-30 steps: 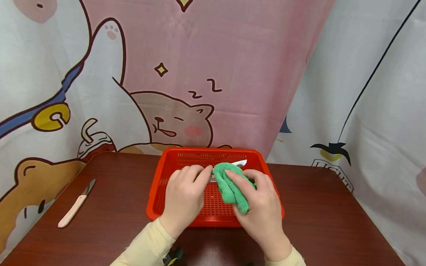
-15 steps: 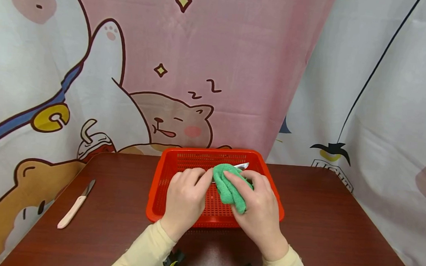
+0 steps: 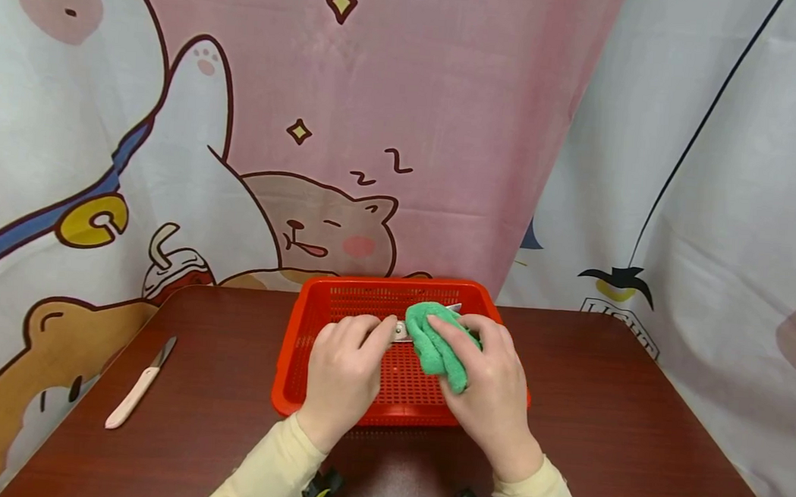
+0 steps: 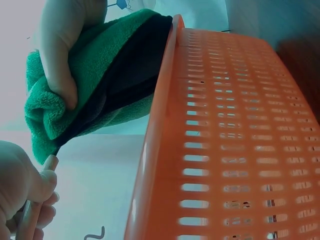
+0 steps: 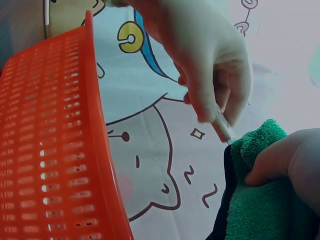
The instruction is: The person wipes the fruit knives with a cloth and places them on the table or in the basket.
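Note:
Over the red basket, my left hand [image 3: 345,374] grips the pale handle of a knife [image 3: 400,331], its riveted end showing past the fingers. My right hand [image 3: 492,387] holds a folded green cloth [image 3: 433,342] around the blade, with index finger and thumb pressing on it. Only the shiny blade tip sticks out beyond the cloth in the head view. The right wrist view shows the handle [image 5: 222,127] running from the left fingers to the cloth's edge. In the left wrist view the cloth [image 4: 100,60] hides the blade and shows a dark underside.
The red plastic basket [image 3: 296,349] with slotted walls stands on the dark brown table [image 3: 620,414], below both hands. A second knife [image 3: 141,386] with a pale handle lies on the table at the left. A printed curtain [image 3: 467,131] hangs behind the table.
The cloth and right hand shift slightly left along the knife, then back right, away from the left hand. More of the handle's riveted end shows now, and less of the blade tip.

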Demonstrator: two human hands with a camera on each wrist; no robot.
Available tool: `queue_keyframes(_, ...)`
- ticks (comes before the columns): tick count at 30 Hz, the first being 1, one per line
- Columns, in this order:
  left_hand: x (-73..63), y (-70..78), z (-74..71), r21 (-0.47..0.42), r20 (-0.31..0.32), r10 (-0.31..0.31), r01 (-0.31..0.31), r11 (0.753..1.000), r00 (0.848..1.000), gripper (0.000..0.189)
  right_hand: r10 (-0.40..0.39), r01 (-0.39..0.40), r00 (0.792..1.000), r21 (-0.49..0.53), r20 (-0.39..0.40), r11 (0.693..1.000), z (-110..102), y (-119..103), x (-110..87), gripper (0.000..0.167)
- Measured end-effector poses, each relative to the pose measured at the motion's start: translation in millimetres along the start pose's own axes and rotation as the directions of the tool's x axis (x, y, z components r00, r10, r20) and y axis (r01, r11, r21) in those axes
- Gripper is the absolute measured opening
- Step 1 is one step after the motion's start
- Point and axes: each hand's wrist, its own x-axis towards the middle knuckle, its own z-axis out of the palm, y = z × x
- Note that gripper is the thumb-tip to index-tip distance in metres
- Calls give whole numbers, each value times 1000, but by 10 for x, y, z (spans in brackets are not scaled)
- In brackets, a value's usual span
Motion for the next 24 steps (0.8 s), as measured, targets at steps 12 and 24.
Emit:
queue_keyframes(12, -15, -12, -32, -19, 18, -41, 41, 999, 999, 19, 27, -29, 999, -44, -37, 999, -74, 123, 17, 67)
queue_keyframes(24, -19, -39, -31, -28, 20, -66, 66, 997, 998, 20, 67, -72, 995, -58, -79, 996, -150, 225, 36, 68)
